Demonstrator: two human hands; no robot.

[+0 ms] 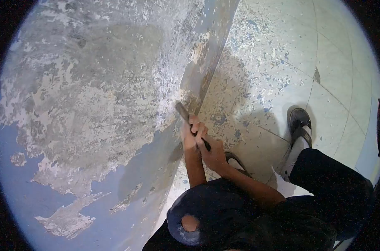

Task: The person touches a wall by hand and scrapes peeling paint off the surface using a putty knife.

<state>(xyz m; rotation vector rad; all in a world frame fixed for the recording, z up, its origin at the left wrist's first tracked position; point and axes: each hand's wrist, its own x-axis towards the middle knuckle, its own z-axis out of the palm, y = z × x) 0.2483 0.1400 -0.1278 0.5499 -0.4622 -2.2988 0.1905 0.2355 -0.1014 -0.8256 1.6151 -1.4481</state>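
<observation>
A paint scraper (182,111) with a flat metal blade and a dark handle slants up and left, its blade end at the bare, scraped lower part of the wall (127,104). My left hand (188,136) is closed around the scraper near the blade. Close behind it, my right hand (214,154) grips the handle, whose dark end shows between the hands. Some fingers overlap, so part of the handle is hidden. Blue paint (106,217) still covers the wall at the lower left, with a ragged edge against the grey and white bare patch.
Flakes of white and blue paint (256,54) lie scattered over the tiled floor (336,62) along the wall's foot. My bent knee (190,209), in dark trousers with a hole, is close to the wall. A sandalled foot (299,121) stands on the tiles at right.
</observation>
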